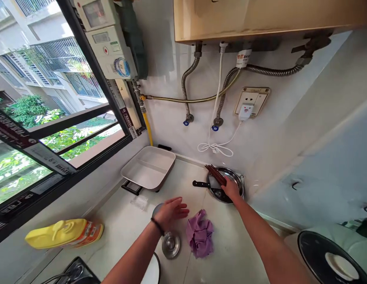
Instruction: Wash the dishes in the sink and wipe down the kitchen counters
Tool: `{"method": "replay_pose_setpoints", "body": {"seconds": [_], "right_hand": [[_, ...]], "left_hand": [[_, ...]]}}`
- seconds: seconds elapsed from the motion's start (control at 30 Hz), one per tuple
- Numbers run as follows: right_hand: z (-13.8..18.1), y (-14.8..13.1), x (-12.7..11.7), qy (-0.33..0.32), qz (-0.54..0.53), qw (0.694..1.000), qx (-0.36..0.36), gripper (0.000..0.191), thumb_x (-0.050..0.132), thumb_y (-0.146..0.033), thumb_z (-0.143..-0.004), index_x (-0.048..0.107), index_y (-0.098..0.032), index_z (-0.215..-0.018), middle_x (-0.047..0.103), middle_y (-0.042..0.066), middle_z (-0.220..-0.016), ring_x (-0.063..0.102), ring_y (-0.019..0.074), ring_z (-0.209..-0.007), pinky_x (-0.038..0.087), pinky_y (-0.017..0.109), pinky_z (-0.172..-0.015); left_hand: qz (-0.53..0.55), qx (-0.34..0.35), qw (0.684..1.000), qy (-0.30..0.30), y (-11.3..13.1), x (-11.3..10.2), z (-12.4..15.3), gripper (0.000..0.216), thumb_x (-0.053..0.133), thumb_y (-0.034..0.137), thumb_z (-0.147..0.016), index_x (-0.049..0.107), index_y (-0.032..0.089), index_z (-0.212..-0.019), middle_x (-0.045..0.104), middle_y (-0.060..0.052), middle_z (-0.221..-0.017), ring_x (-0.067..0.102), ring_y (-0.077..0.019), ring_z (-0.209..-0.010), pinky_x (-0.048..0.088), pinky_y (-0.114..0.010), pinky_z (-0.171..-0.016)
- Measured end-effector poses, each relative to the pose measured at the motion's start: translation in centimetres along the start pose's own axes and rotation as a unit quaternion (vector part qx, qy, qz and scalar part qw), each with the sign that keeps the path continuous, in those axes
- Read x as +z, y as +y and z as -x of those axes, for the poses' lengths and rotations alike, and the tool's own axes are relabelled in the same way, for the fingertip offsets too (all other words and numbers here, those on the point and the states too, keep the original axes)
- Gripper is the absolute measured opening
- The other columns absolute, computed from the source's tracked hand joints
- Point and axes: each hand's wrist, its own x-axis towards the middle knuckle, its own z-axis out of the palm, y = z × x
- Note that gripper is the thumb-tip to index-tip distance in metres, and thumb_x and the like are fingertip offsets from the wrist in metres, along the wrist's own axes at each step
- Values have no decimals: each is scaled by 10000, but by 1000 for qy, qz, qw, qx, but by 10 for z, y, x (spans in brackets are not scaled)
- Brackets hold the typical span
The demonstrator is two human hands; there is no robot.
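Chopsticks [216, 174], bundled, gripped by right hand [231, 190] at steel basin [241, 183]; left hand [169, 213] unclenched, fingers extended, near purple cloth [200, 235].

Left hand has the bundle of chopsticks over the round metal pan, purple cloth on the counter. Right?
Not quite, wrong hand: the head view shows the right hand holding the chopsticks over the round metal pan. The left hand is open, with no chopsticks in it. The purple cloth is on the counter, as you say.
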Motion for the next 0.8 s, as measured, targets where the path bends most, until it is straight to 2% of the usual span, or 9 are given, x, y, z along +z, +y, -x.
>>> {"method": "replay_pose_setpoints", "body": {"seconds": [0.1,0.17,0.27,0.37,0.47,0.57,0.7,0.8], "right_hand": [[-3,6,2,-5,-39,999,-5,658,649,-176,-875,515,-134,-1518,717,161,-1301,665,291,-1228,455,344,-1051],[-4,10,5,-9,-62,998,-16,656,618,-153,-870,516,-129,-1517,715,151,-1315,672,280,-1216,463,344,-1053],[-5,17,10,-3,-83,996,-20,647,598,-177,-875,517,-129,-1515,709,148,-1330,673,284,-1213,470,370,-1069],[-6,24,15,5,-91,996,-18,654,615,-245,-877,518,-140,-1515,693,155,-1354,649,302,-1259,466,398,-1090],[-7,30,17,4,-98,995,-17,671,619,-284,-876,511,-139,-1522,690,165,-1350,647,314,-1259,470,414,-1086],[-10,33,16,6,-108,994,-23,657,605,-291,-872,529,-137,-1506,703,164,-1322,671,311,-1205,485,421,-1062],[-18,34,11,7,-134,990,-39,649,614,-313,-846,567,-158,-1475,747,133,-1215,705,293,-1089,516,416,-997],[-24,37,8,-2,-130,991,-35,673,626,-346,-833,566,-174,-1481,760,121,-1173,708,293,-1053,526,414,-954]], "left_hand": [[63,-54,994,69,-12,39,-64,369,650,205,-944,530,52,-1258,677,-234,-1084,768,-260,-815,629,-396,-789],[90,-58,989,105,-19,60,-100,352,582,176,-973,495,41,-1285,638,-247,-1139,753,-237,-820,628,-365,-762],[121,-44,986,105,-21,82,-138,253,505,137,-996,525,68,-1239,639,-199,-1106,718,-185,-813,618,-301,-746],[152,-27,984,94,-14,90,-162,164,478,95,-988,583,114,-1112,647,-134,-999,685,-149,-801,603,-257,-754],[162,-13,983,86,-2,90,-173,126,498,92,-972,596,135,-1039,632,-112,-983,684,-151,-813,600,-273,-779],[151,-4,985,84,8,86,-173,104,546,124,-960,590,154,-1050,620,-99,-1026,691,-160,-806,600,-301,-775],[124,-11,989,77,13,76,-156,206,638,186,-926,590,133,-1119,637,-143,-1088,714,-206,-821,599,-353,-783],[109,-17,992,58,16,62,-133,279,674,198,-905,605,111,-1160,676,-160,-1056,733,-236,-817,593,-375,-786]]}}
